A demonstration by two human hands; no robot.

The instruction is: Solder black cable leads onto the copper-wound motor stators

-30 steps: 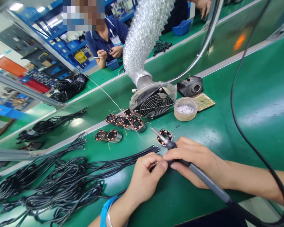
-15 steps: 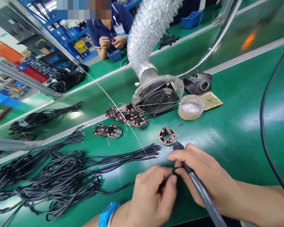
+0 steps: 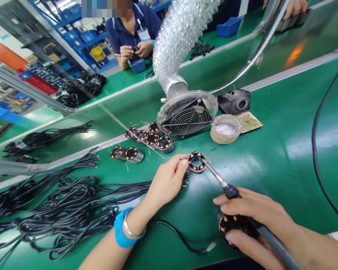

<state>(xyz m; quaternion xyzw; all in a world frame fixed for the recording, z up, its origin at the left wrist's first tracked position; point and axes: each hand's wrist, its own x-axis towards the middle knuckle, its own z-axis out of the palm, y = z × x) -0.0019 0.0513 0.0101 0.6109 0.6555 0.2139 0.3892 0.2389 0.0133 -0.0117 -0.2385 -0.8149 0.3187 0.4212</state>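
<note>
A copper-wound motor stator [image 3: 197, 170] stands on the green bench. Against its left side are the pinched thumb and forefinger of my left hand [image 3: 166, 180]. My right hand [image 3: 266, 213] is closed round a soldering iron [image 3: 214, 169], whose tip meets the stator's right rim. Under the same hand, by the thumb, a second stator [image 3: 224, 225] is partly hidden by the fingers. A black cable [image 3: 183, 238] lies in front of me, its stripped end [image 3: 210, 246] between my hands. Several more stators [image 3: 134, 153] stand farther back on the left.
Bundled black cables [image 3: 73, 210] cover the left of the bench. A fume fan [image 3: 187, 119] on a foil duct [image 3: 183, 41] stands at the back. Beside it are a round tub [image 3: 224, 138] of silvery bits and an iron holder [image 3: 235, 101]. A co-worker [image 3: 135, 35] sits opposite.
My left hand has let go of the cable and moved forward to the stator. My right hand has shifted right and nearer, the iron's tip now at the rim; a second stator shows beneath it.
</note>
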